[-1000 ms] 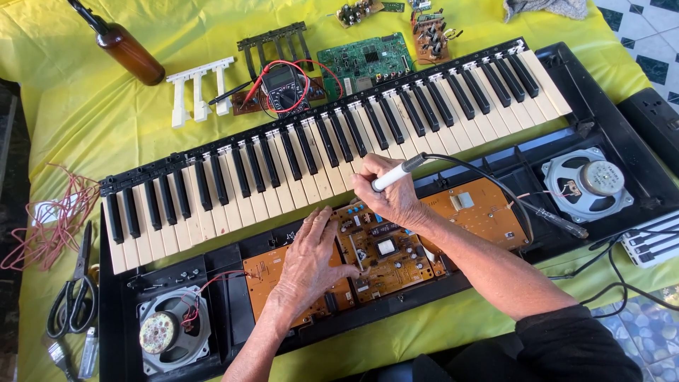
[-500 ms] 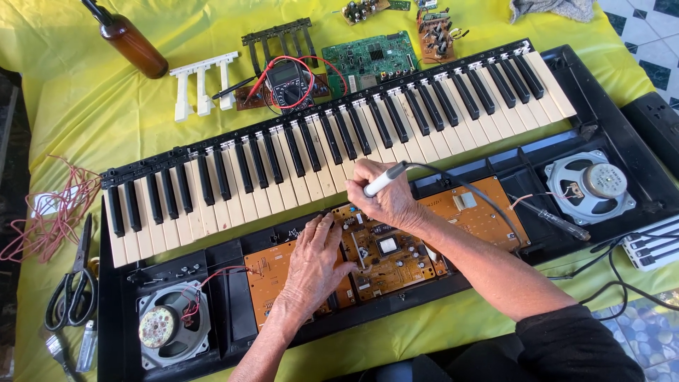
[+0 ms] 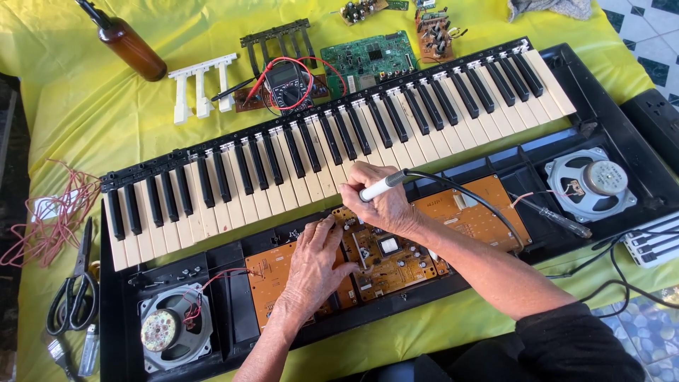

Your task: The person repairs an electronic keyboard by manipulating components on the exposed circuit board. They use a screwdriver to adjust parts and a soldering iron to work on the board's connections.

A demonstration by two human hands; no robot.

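Two hands work over the opened keyboard case (image 3: 636,148), and I see both forearms come up from the lower edge. My right hand (image 3: 382,201) is curled shut around the white handle of a soldering iron (image 3: 382,187), wrist cocked, its tip hidden under my fingers, its black cord (image 3: 481,205) trailing right. The iron sits at the top edge of the brown circuit board (image 3: 396,262), just below the row of keys (image 3: 332,152). My left hand (image 3: 315,265) lies palm down on that board, fingers spread and flat, gripping nothing. One round speaker (image 3: 164,331) sits left of it, another speaker (image 3: 590,182) far right. A multimeter (image 3: 286,81) rests above the keys.
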